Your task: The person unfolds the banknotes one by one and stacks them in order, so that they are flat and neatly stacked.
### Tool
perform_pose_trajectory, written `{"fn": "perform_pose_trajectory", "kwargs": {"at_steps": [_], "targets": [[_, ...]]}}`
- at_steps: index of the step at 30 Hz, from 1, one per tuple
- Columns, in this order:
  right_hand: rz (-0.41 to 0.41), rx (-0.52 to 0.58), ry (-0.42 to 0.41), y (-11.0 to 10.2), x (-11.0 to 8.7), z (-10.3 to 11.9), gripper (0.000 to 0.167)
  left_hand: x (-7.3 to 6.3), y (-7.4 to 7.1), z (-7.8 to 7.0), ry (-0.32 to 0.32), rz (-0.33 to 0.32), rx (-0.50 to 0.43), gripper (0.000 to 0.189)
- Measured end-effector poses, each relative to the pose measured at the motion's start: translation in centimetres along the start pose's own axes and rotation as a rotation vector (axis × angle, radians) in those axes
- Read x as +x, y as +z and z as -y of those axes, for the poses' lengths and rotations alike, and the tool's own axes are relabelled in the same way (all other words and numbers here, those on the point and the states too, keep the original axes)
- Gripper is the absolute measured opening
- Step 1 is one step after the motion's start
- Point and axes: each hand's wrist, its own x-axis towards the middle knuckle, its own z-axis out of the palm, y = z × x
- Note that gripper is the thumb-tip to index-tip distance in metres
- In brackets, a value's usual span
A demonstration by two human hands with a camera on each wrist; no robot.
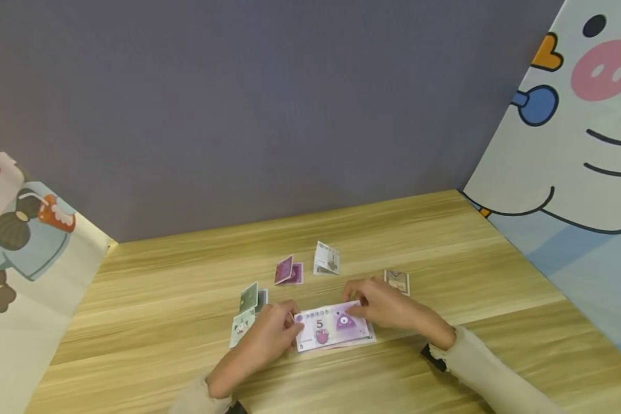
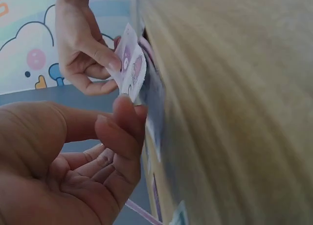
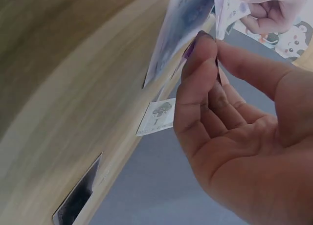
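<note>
A purple play banknote (image 1: 332, 326) printed with a 5 is stretched between both hands near the front of the wooden table. My left hand (image 1: 273, 330) pinches its left end between thumb and fingers. At the opposite end, my right hand (image 1: 380, 300) pinches the upper right corner, thumb on the printed face. More paper notes (image 1: 373, 336) peek out just below and behind the purple one, mostly hidden by it. The left wrist view shows the note (image 2: 128, 63) edge-up above the tabletop, with a darker sheet close behind it.
Folded notes stand around the hands: a green one (image 1: 248, 298) and a pale green one (image 1: 242, 328) at left, a magenta one (image 1: 284, 270) and a whitish one (image 1: 327, 259) behind. A brownish note (image 1: 397, 282) lies beyond the right hand. A grey panel (image 1: 290, 115) borders the table's back.
</note>
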Motion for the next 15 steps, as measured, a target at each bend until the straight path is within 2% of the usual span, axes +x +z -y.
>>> {"fn": "perform_pose_trajectory", "kwargs": {"at_steps": [6, 10, 15], "targets": [[0.013, -0.056, 0.007, 0.3, -0.2, -0.2, 0.014, 0.2, 0.6, 0.2, 0.008, 0.0, 0.052, 0.013], [0.008, -0.104, -0.016, 0.7, -0.2, -0.3, 0.013, 0.2, 0.8, 0.2, 0.01, -0.027, 0.083, 0.004], [-0.019, -0.157, -0.053, 1.4, -0.1, -0.2, 0.013, 0.0, 1.0, 0.3, 0.001, -0.049, 0.103, 0.005]]}}
